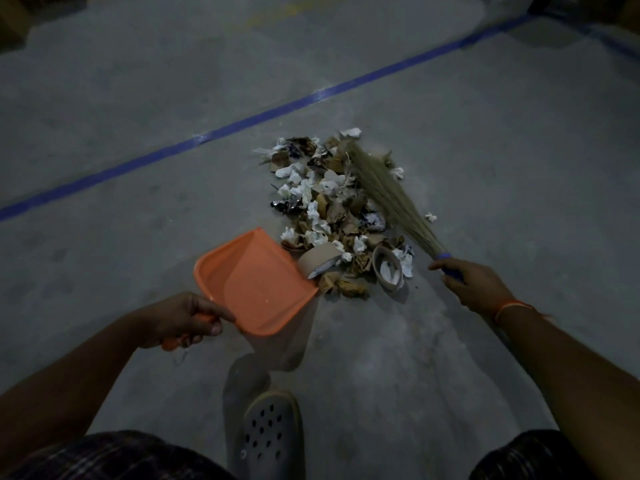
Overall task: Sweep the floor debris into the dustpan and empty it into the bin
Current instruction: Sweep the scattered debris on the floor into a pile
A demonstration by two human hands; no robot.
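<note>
Floor debris point(329, 216), a heap of crumpled white paper, torn brown cardboard scraps, bits of dark foil and two brown cardboard tape rolls, lies on the grey concrete floor point(138, 168) just past the middle of the view, stretching from about 12 o'clock down toward 6.

The orange plastic dustpan point(252, 282) sits at the pile's 7 o'clock edge with its open lip turned toward the heap. One tape roll point(320, 263) rests against that lip, and the pan itself looks empty. The left hand point(183, 320) has its fingers curled round the dustpan's orange handle.

The right hand point(471, 285) grips the blue handle of a straw-coloured grass broom point(384, 192), whose bristles lie across the pile's 2 o'clock side, tips near its far end.

As I read it, the gathering is done and loading the pan is only beginning. The next move calls for a stroke from 1 o'clock toward 7, drawing the debris over the lip while the left hand holds the pan flat and steady so that light paper does not slip underneath. The rolls may roll aside.

A blue painted line point(242, 121) crosses the floor beyond the pile, and a grey perforated clog point(268, 434) shows at 6 o'clock. No bin is in view.
</note>
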